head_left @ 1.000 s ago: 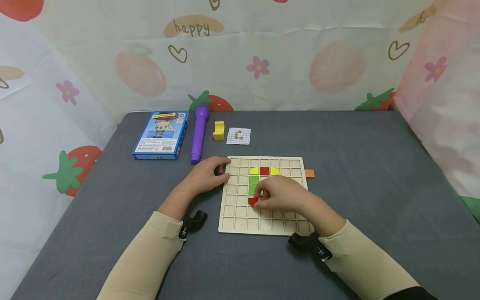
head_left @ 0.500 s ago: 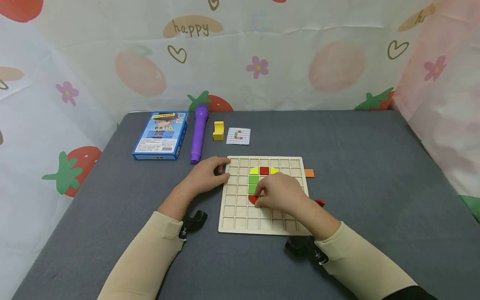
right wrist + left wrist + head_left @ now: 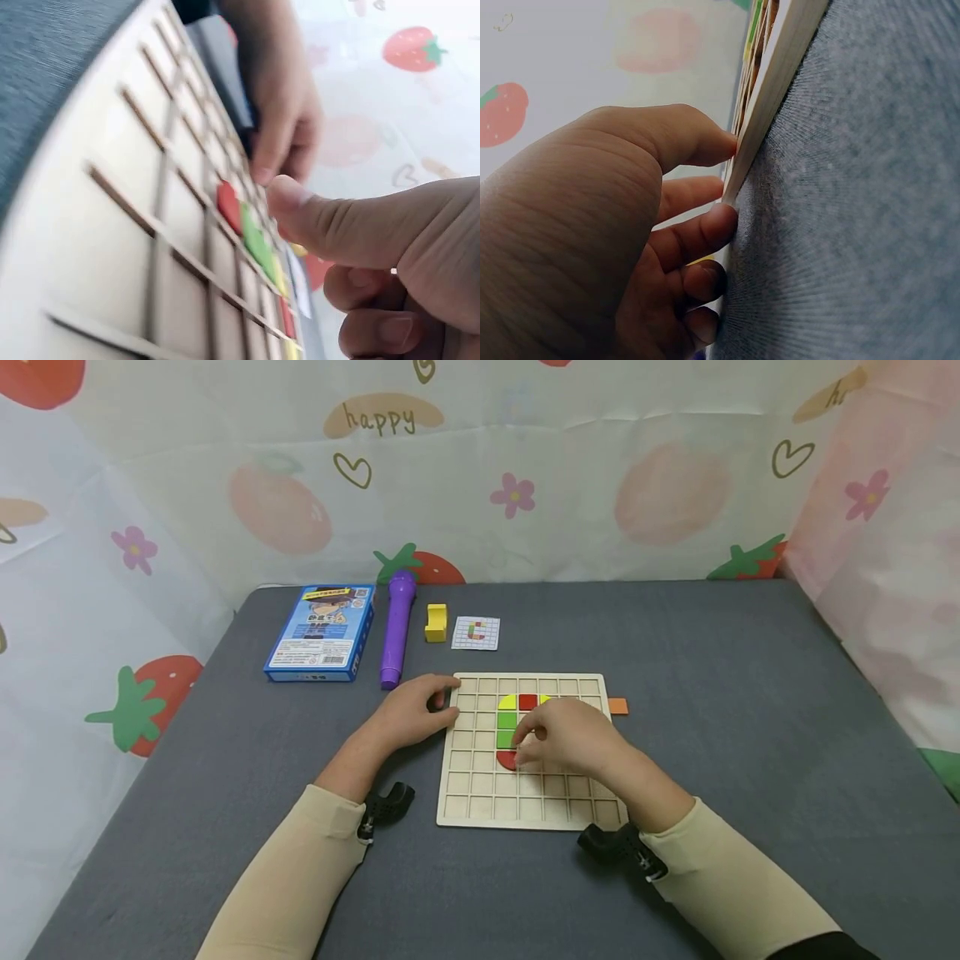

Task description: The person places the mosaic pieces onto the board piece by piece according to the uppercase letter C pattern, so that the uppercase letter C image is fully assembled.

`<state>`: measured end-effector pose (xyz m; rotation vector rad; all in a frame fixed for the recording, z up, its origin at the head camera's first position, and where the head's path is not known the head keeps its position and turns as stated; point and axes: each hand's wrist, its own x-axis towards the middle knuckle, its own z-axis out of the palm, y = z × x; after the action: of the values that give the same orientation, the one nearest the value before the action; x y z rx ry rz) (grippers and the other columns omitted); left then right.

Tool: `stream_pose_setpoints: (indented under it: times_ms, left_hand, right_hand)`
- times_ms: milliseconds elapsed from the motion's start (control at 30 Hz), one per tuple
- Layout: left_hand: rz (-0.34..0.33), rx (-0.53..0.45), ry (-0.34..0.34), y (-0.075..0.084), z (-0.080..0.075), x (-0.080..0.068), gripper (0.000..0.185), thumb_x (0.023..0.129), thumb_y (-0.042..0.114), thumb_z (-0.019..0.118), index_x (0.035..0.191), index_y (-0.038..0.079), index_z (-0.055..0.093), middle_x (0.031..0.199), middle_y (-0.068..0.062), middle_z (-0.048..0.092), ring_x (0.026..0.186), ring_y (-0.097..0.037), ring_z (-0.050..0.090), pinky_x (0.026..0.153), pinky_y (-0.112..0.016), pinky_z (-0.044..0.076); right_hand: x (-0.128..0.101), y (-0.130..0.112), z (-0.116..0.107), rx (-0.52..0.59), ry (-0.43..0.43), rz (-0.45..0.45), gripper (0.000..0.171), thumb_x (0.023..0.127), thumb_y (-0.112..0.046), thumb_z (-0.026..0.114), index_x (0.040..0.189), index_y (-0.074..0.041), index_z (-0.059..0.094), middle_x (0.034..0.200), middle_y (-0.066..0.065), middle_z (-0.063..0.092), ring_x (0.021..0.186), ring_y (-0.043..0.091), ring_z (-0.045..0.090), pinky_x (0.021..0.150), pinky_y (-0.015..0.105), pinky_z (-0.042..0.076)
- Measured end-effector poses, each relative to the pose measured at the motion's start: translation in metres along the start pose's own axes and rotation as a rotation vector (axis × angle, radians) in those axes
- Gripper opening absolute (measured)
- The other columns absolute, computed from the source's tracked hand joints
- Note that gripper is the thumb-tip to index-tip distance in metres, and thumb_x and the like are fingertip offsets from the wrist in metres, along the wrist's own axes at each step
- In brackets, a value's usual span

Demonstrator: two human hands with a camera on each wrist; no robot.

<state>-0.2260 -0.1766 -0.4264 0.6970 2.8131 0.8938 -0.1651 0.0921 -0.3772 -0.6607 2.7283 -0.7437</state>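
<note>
A pale wooden grid board (image 3: 480, 806) lies on the grey table. My left hand (image 3: 411, 710) rests at its far left corner, thumb and fingertips touching the edge. In its cells are a rounded red piece (image 3: 506, 761), green squares (image 3: 506, 729), a red square (image 3: 527, 702) and a yellow rounded piece (image 3: 507, 702). Another yellow piece is partly covered by my right hand (image 3: 573, 737). That hand hovers by the rounded red piece, thumb and index finger apart, nothing between them. In the right wrist view the thumb is extended near the red piece (image 3: 228, 206).
Behind the board lie a blue box (image 3: 318, 631), a purple microphone-shaped object (image 3: 398, 631), a yellow block (image 3: 437, 623) and a small card (image 3: 476, 632) with a coloured grid pattern. An orange piece (image 3: 618, 706) sticks out by the board's right edge.
The rounded red piece, tilted in my right fingers one second ago, now lies flat in its cell. My right fingers have let go and lifted slightly. The left hand has stayed put.
</note>
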Motion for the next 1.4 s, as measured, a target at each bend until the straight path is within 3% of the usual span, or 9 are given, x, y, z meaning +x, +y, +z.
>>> stream_pose_setpoints:
  times_ms: [233,567,667,833,1033,1400]
  left_hand:
    - [-0.007,0.006,0.000,0.000,0.000,0.000,0.048,0.096,0.023,0.069,0.140,0.005,0.061,0.089,-0.006,0.054,0.082,-0.020,0.049,0.075,-0.038,0.037]
    - [-0.025,-0.002,-0.007,0.002,-0.001,-0.001,0.048,0.097,0.024,0.068,0.141,0.006,0.061,0.090,-0.006,0.053,0.082,-0.020,0.049,0.075,-0.038,0.037]
    - [-0.027,0.001,-0.007,0.002,-0.001,-0.001,0.048,0.097,0.024,0.068,0.141,0.006,0.061,0.090,-0.006,0.053,0.082,-0.020,0.049,0.075,-0.038,0.037]
    - [-0.025,0.006,-0.006,0.001,-0.001,0.000,0.048,0.097,0.024,0.068,0.141,0.006,0.061,0.090,-0.006,0.053,0.082,-0.020,0.049,0.074,-0.038,0.037]
    - [-0.022,0.002,-0.007,0.002,-0.001,-0.001,0.048,0.096,0.023,0.068,0.141,0.005,0.061,0.090,-0.006,0.053,0.082,-0.020,0.049,0.074,-0.037,0.037]
    - [-0.009,0.002,-0.001,0.001,-0.001,0.000,0.048,0.096,0.023,0.068,0.141,0.005,0.061,0.089,-0.006,0.054,0.081,-0.020,0.049,0.075,-0.038,0.037]
  right_hand:
    - [-0.006,0.015,-0.029,0.083,0.061,0.067,0.021,0.089,-0.028,0.082,0.106,-0.016,0.081,0.068,-0.002,0.051,0.065,0.016,0.045,0.063,0.034,0.036]
    - [-0.013,0.055,-0.061,0.150,0.125,0.188,0.026,0.094,-0.021,0.076,0.117,-0.009,0.076,0.082,0.005,0.050,0.071,0.021,0.045,0.065,0.037,0.039]
    - [-0.014,0.069,-0.066,0.147,0.108,0.220,0.032,0.094,-0.021,0.076,0.122,-0.006,0.073,0.082,0.006,0.051,0.072,0.022,0.047,0.066,0.039,0.039]
    - [-0.016,0.089,-0.070,0.124,0.026,0.245,0.040,0.092,-0.020,0.078,0.126,0.000,0.070,0.090,0.009,0.058,0.080,0.026,0.052,0.072,0.041,0.044]
    - [-0.016,0.104,-0.066,0.121,-0.027,0.234,0.039,0.089,-0.014,0.080,0.122,0.004,0.070,0.100,0.014,0.066,0.089,0.029,0.060,0.079,0.045,0.049]
    - [-0.010,0.112,-0.058,0.101,-0.003,0.260,0.025,0.090,-0.012,0.077,0.111,0.001,0.073,0.099,0.013,0.067,0.087,0.027,0.060,0.079,0.044,0.048]
